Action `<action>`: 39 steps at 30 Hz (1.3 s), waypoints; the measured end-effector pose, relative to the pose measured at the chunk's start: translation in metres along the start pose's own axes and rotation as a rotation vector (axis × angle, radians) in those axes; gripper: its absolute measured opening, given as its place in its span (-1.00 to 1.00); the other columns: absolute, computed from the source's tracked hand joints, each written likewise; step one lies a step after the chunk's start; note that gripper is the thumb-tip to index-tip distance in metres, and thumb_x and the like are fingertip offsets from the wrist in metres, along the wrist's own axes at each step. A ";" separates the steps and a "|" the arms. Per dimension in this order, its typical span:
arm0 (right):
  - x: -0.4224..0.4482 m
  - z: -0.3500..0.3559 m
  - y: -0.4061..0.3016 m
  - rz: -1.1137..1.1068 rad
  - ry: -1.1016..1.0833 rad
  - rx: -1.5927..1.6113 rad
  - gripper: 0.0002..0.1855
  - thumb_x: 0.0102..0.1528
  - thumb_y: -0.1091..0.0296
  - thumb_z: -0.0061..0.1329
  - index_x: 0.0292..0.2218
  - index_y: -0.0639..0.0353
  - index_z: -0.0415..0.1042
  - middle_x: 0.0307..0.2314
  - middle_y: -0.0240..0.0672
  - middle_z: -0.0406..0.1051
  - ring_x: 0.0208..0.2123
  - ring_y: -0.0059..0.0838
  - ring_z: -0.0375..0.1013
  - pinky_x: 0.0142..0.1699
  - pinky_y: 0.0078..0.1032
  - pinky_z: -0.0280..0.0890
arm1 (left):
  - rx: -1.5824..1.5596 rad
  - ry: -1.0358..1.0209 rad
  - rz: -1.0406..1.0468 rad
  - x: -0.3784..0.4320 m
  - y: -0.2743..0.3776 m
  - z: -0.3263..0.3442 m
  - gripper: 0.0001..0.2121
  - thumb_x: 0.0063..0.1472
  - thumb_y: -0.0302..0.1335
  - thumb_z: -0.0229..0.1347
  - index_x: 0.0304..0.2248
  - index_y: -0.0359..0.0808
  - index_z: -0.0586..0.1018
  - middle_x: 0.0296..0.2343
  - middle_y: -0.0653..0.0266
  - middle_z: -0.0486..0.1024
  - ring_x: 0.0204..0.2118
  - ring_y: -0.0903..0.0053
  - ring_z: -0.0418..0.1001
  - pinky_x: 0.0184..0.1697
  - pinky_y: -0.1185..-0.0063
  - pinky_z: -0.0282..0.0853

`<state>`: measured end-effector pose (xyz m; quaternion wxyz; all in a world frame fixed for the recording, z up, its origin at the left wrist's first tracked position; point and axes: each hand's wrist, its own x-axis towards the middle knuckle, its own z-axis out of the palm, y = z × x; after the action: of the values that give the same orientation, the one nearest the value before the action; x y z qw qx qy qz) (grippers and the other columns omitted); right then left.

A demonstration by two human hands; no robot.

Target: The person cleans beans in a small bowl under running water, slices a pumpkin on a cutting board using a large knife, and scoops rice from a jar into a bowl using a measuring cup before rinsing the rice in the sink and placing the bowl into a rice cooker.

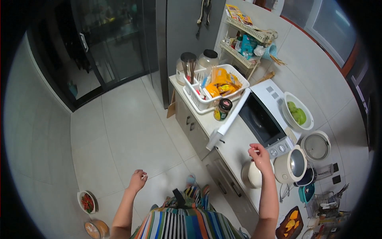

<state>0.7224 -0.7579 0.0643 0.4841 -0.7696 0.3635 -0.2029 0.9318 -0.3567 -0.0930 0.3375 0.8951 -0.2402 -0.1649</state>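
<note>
My left hand (138, 181) hangs above the tiled floor with its fingers curled in. A small pale spot shows at its fingertips, too small to name. My right hand (260, 158) is raised over the counter, its fingers bent around a tiny whitish thing that I cannot identify. Just past it stands a white microwave oven (270, 89), its door (232, 115) swung out over the counter and its dark cavity in view. Partly behind my right forearm is a round cream-coloured vessel (248, 174). Beside that, a rice cooker (282, 168) has its lid (316, 145) raised.
A white bowl of green food (298, 110) rests on the microwave. A lidded jar (223, 109) and a white basket of packets (206, 103) stand left of the door. A chopping board (282, 233) bears orange pieces. On the floor sits a bowl of red peppers (87, 203).
</note>
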 end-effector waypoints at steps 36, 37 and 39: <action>0.643 0.229 -0.121 0.532 -0.214 -0.902 0.13 -0.56 -0.19 -0.01 -0.04 0.05 -0.29 -0.15 0.12 -0.11 -0.11 -0.02 -0.04 -0.08 -0.36 -0.03 | 0.161 -0.117 -0.229 0.487 -0.114 -0.146 -0.89 -0.19 -0.52 -0.03 -0.57 -0.34 0.42 -0.59 0.08 0.35 -0.53 0.31 0.33 -0.43 0.54 0.26; 0.640 0.221 -0.117 0.462 -0.238 -0.937 0.05 -0.54 -0.16 -0.02 -0.05 -0.06 -0.26 -0.16 0.10 -0.11 -0.13 0.00 -0.03 -0.09 -0.33 -0.03 | 0.181 -0.145 -0.181 0.503 -0.111 -0.145 -0.90 -0.19 -0.52 -0.04 -0.57 -0.34 0.42 -0.60 0.09 0.35 -0.54 0.32 0.33 -0.45 0.53 0.26; 0.634 0.208 -0.114 0.300 -0.293 -1.006 -0.07 -0.50 -0.08 -0.04 -0.08 -0.29 -0.19 -0.17 0.05 -0.10 -0.16 0.06 -0.01 -0.12 -0.28 -0.02 | 0.197 -0.177 -0.127 0.533 -0.106 -0.139 -0.90 -0.18 -0.52 -0.04 -0.57 -0.34 0.41 -0.60 0.10 0.34 -0.55 0.32 0.32 -0.46 0.53 0.26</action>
<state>1.3165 -1.0822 0.0475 0.1255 -0.8662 0.4504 0.1765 1.4717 -0.5032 -0.1367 0.2143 0.9193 -0.2271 -0.2395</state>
